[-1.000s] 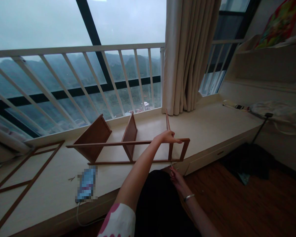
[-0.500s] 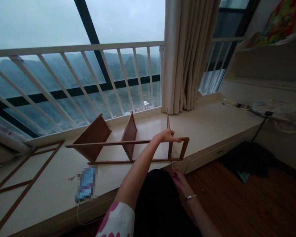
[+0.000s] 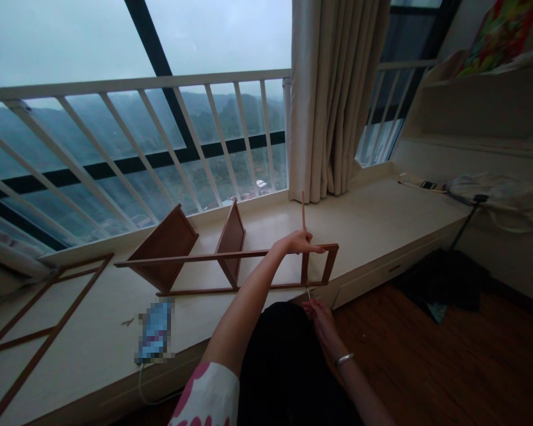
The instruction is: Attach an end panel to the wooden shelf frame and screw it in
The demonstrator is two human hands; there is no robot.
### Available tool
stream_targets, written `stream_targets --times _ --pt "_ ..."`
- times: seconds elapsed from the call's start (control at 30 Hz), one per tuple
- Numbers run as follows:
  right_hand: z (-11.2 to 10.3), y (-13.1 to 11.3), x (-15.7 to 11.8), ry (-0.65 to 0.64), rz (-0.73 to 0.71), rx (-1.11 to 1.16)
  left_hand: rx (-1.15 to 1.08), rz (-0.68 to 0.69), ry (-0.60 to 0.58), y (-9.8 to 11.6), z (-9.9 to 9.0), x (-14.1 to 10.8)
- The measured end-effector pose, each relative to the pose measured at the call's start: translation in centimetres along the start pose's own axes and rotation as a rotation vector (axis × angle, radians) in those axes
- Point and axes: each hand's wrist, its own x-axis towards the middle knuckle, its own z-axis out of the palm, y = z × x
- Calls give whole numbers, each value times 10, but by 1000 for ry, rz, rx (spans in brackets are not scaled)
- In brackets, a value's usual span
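A brown wooden shelf unit (image 3: 195, 258) lies on its side on the pale window ledge, with two shelf boards standing up from its frame. My left hand (image 3: 295, 241) is closed on the unit's upper rail near its right end, beside a third upright board (image 3: 304, 207) seen nearly edge-on. My right hand (image 3: 320, 316) is lower, just off the front edge of the ledge. Its fingers pinch a thin metal tool (image 3: 308, 292), whose tip meets the lower rail at the crosspiece. The tool's exact kind is too small to make out.
A second wooden frame (image 3: 53, 328) lies flat on the left of the ledge (image 3: 93, 349). Near it are a blurred blue object (image 3: 154, 331) with a white cable and small pieces (image 3: 127, 322). A bag (image 3: 493, 192) rests at the right end; dark cloth (image 3: 444, 281) lies on the floor.
The view has shifted slightly. My right hand has turned a little at the thin metal tool, while my left hand keeps its place on the rail.
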Motion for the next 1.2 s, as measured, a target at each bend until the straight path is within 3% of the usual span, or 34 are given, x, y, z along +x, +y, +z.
stream_targets --times 0.27,0.5,0.63,0.93,1.2 --pt "-2 8 13 11 -186 -275 56 1 10 -4 3 3" --pt "-7 9 16 89 -201 -328 90 29 22 -3 -1 3" --pt "-9 8 17 101 -209 -293 257 20 10 -5 0 13" --pt "0 -2 7 111 -170 -15 410 -33 103 4 13 28" --pt "-3 9 11 129 133 478 430 -20 111 1 14 29"
